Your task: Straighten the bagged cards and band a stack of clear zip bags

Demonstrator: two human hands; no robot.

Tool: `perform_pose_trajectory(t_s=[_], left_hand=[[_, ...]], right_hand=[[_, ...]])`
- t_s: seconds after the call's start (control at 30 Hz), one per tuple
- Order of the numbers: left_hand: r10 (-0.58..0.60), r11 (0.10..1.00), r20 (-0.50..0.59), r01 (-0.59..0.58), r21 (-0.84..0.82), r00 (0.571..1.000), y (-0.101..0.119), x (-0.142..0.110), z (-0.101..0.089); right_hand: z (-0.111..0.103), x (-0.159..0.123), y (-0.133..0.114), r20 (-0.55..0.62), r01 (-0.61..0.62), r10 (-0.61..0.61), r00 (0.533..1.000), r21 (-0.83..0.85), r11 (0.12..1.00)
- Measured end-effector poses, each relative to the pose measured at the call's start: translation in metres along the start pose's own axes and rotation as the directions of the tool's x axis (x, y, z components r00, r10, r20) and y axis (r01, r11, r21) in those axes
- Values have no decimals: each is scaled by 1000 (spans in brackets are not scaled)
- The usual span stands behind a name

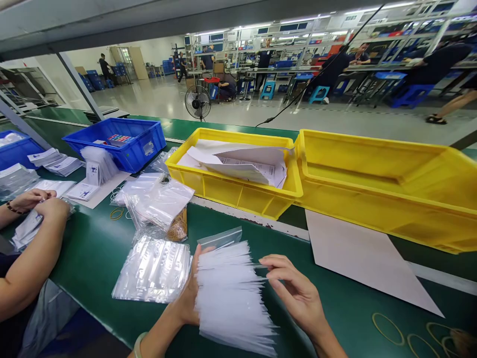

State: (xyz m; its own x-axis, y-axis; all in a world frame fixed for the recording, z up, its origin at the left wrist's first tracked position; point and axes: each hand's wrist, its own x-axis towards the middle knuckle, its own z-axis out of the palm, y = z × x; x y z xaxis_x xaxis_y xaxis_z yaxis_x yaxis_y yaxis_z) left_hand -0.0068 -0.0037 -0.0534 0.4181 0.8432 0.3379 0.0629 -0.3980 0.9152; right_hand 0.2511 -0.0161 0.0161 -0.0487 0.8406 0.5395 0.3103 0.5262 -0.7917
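My left hand (187, 298) grips the left edge of a thick fanned stack of clear plastic bags (231, 293) lying on the green table. My right hand (294, 291) is at the stack's right edge, fingers curled and pinching the corner of one bag. A single clear zip bag (219, 237) lies just beyond the stack. A flat pile of more clear bags (154, 271) rests left of my left hand.
Two yellow bins (238, 194) (387, 199) stand behind, one holding printed sheets. A grey card sheet (357, 256) lies right. Rubber bands (387, 328) lie at bottom right. A co-worker's hands (37, 204) handle packets at left near a blue bin (122, 141).
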Motion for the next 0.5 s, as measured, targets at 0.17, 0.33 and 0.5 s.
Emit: perform_pose_trajectory(t_s=[0.17,0.33,0.5], left_hand=[[-9,1000,2,9,24,1000,5,3,0],[35,999,29,-35,-11,999,7,3,-1],[-6,1000,5,6,-12,1000,1,0,0]], right_hand=[[1,-5,8,-77,-100,109,991,111,989],[-1,4,7,-42,-147,152,988,103,984],[-3,14,4,109,-141,136,985,34,990]])
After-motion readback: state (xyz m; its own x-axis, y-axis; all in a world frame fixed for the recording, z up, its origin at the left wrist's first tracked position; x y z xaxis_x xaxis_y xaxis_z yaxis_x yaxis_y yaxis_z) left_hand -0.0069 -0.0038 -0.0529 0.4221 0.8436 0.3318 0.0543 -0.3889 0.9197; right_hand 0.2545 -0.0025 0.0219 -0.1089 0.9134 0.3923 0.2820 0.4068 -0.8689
